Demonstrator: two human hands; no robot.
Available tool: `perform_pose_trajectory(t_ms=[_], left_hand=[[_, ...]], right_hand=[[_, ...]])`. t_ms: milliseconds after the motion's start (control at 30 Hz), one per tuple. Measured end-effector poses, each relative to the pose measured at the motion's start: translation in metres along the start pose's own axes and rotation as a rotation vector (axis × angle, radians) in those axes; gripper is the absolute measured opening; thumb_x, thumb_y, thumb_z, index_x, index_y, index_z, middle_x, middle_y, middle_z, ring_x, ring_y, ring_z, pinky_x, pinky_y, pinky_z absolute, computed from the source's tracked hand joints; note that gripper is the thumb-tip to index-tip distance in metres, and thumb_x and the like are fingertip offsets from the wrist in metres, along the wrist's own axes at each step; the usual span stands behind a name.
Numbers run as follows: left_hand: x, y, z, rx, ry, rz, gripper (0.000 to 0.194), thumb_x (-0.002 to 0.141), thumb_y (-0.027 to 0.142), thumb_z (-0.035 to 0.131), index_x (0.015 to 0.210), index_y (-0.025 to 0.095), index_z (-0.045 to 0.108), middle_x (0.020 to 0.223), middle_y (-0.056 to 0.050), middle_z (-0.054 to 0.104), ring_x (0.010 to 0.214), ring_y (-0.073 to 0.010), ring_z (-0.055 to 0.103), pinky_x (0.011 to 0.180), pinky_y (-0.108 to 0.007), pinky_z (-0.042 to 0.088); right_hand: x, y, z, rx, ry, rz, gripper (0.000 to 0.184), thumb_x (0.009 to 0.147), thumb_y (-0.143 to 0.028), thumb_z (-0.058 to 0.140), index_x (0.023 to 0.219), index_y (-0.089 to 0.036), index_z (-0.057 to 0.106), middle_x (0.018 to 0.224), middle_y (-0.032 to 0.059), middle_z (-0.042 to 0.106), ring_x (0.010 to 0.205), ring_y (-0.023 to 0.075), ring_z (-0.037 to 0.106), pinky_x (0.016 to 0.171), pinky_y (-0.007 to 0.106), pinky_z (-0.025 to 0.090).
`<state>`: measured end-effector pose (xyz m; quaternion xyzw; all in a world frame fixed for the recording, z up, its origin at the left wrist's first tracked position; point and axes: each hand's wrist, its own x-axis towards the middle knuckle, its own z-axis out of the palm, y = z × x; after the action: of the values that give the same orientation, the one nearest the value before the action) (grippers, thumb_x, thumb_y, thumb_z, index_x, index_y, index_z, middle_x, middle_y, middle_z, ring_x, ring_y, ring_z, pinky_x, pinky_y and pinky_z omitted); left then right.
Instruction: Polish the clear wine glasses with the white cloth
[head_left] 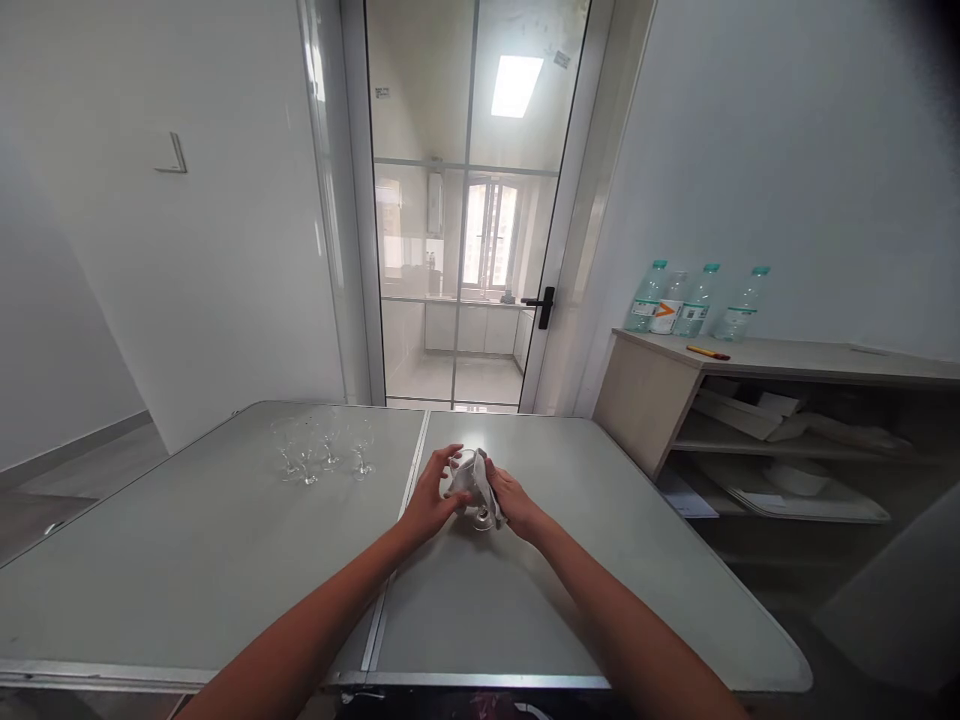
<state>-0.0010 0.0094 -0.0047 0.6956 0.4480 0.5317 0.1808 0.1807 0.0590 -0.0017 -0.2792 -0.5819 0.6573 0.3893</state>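
Observation:
A clear stemmed glass (482,521) is upright just right of the table's seam, its foot at or near the tabletop. My left hand (432,497) curls around the left side of its bowl, fingers bent at the rim and thumb lower down. My right hand (514,497) presses a light grey cloth (482,478) against the right side of the bowl. The cloth and fingers hide much of the bowl. Several similar stemmed glasses (362,464) stand grouped on the far left part of the table.
The grey folding table (225,560) has a metal seam (376,625) across it. At right, a wooden shelf unit (652,400) bears several plastic bottles (697,312) and an orange-yellow pen-like item (708,353). A glass door (420,250) stands behind the table.

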Motion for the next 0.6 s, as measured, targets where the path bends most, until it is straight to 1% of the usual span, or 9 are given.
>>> perform_pose_trajectory(t_ms=[100,167,233,300,367,467,500,533,600], left_hand=[[0.003,0.004,-0.004,-0.109,-0.003,0.0,0.05,0.086,0.027,0.07,0.133,0.027,0.051,0.133,-0.009,0.061,0.112,-0.0223,0.061,0.094,-0.037,0.048],[0.005,0.005,-0.006,-0.154,0.011,-0.024,0.048,0.085,0.029,0.072,0.129,0.026,0.054,0.132,-0.009,0.063,0.109,-0.0218,0.063,0.09,-0.036,0.05],[0.006,0.006,-0.007,-0.142,0.019,-0.035,0.046,0.082,0.03,0.075,0.124,0.026,0.057,0.129,-0.008,0.065,0.104,-0.021,0.065,0.088,-0.036,0.051],[0.005,0.005,-0.005,-0.101,0.062,-0.042,0.045,0.081,0.029,0.077,0.122,0.026,0.059,0.124,-0.007,0.067,0.099,-0.0202,0.066,0.086,-0.036,0.052],[0.004,0.004,-0.002,-0.065,0.115,-0.04,0.046,0.08,0.029,0.077,0.122,0.026,0.06,0.121,-0.006,0.068,0.098,-0.02,0.066,0.085,-0.036,0.052],[0.001,0.002,0.002,-0.045,0.165,-0.015,0.045,0.079,0.028,0.078,0.12,0.026,0.059,0.119,-0.005,0.066,0.098,-0.0201,0.065,0.085,-0.036,0.053],[0.0,0.002,0.002,-0.048,0.166,-0.009,0.044,0.079,0.028,0.078,0.12,0.025,0.059,0.119,-0.006,0.066,0.099,-0.0202,0.064,0.086,-0.037,0.053],[0.0,0.002,0.003,-0.059,0.158,-0.007,0.044,0.08,0.029,0.077,0.12,0.025,0.059,0.119,-0.006,0.065,0.099,-0.0204,0.064,0.088,-0.037,0.053],[-0.001,0.003,0.002,-0.098,0.122,-0.017,0.043,0.083,0.033,0.076,0.122,0.025,0.058,0.121,-0.007,0.065,0.1,-0.0208,0.063,0.091,-0.04,0.052]], right_hand=[[-0.001,0.0,-0.006,-0.072,-0.12,0.015,0.056,0.084,-0.071,0.064,0.097,-0.017,0.071,0.081,0.0023,0.067,0.07,0.016,0.056,0.062,0.026,0.045],[-0.001,0.001,-0.009,-0.132,-0.188,0.006,0.05,0.083,-0.064,0.071,0.099,-0.017,0.069,0.083,0.002,0.066,0.071,0.0159,0.055,0.063,0.026,0.044],[-0.001,0.002,-0.011,-0.209,-0.211,-0.016,0.042,0.085,-0.056,0.071,0.099,-0.016,0.068,0.084,0.0018,0.065,0.073,0.016,0.055,0.065,0.026,0.043],[0.0,0.004,-0.011,-0.295,-0.187,-0.064,0.034,0.088,-0.048,0.068,0.1,-0.016,0.068,0.088,0.0022,0.065,0.077,0.0167,0.055,0.069,0.027,0.044],[0.001,0.006,-0.009,-0.373,-0.135,-0.142,0.028,0.089,-0.041,0.065,0.104,-0.018,0.067,0.094,0.0025,0.066,0.082,0.0179,0.055,0.073,0.028,0.045],[0.002,0.011,-0.006,-0.48,-0.083,-0.224,0.021,0.087,-0.033,0.064,0.101,-0.019,0.066,0.089,0.0012,0.065,0.078,0.0176,0.054,0.071,0.028,0.044],[0.001,0.013,-0.004,-0.493,-0.071,-0.234,0.021,0.086,-0.032,0.064,0.103,-0.019,0.066,0.086,0.0006,0.064,0.075,0.0171,0.053,0.069,0.028,0.043],[0.001,0.015,-0.003,-0.49,-0.061,-0.244,0.025,0.086,-0.032,0.065,0.108,-0.02,0.065,0.085,0.0001,0.064,0.074,0.0168,0.053,0.069,0.028,0.043],[0.0,0.016,-0.001,-0.452,-0.061,-0.266,0.037,0.086,-0.032,0.067,0.121,-0.023,0.062,0.09,0.0005,0.066,0.077,0.0174,0.055,0.072,0.029,0.044]])
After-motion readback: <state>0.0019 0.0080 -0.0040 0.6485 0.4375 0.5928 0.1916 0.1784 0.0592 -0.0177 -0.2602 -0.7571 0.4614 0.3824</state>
